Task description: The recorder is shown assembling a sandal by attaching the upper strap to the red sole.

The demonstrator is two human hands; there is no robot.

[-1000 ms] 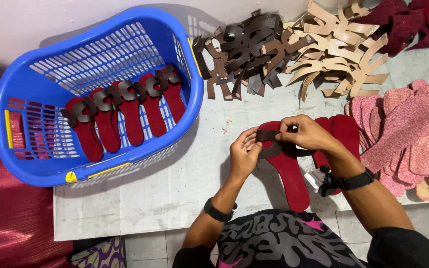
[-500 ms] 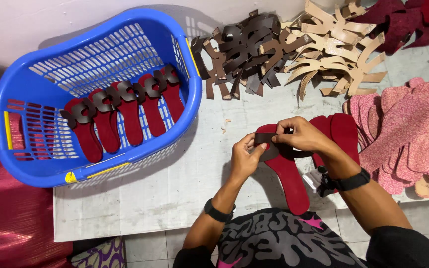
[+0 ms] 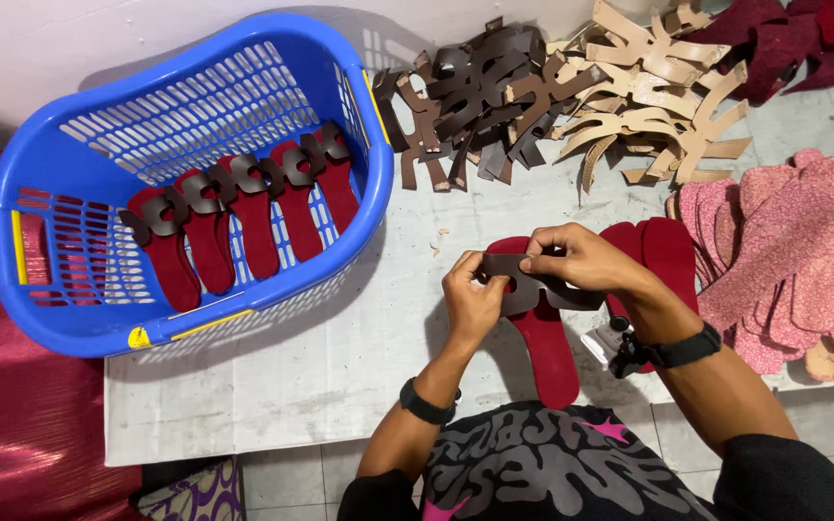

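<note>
At the centre of the head view, the left hand [image 3: 472, 301] and right hand [image 3: 576, 259] both pinch a dark brown strap piece [image 3: 523, 280], fingers closed on it, just above a dark red sole [image 3: 544, 347] lying on the white counter [image 3: 272, 386]. More red soles [image 3: 663, 251] lie just right of them. At upper left, a blue basket [image 3: 50, 174] holds strapped red soles [image 3: 243, 227]. Brown and tan strap cutouts [image 3: 571, 96] pile at the top; pink soles [image 3: 793, 260] lie at right.
</note>
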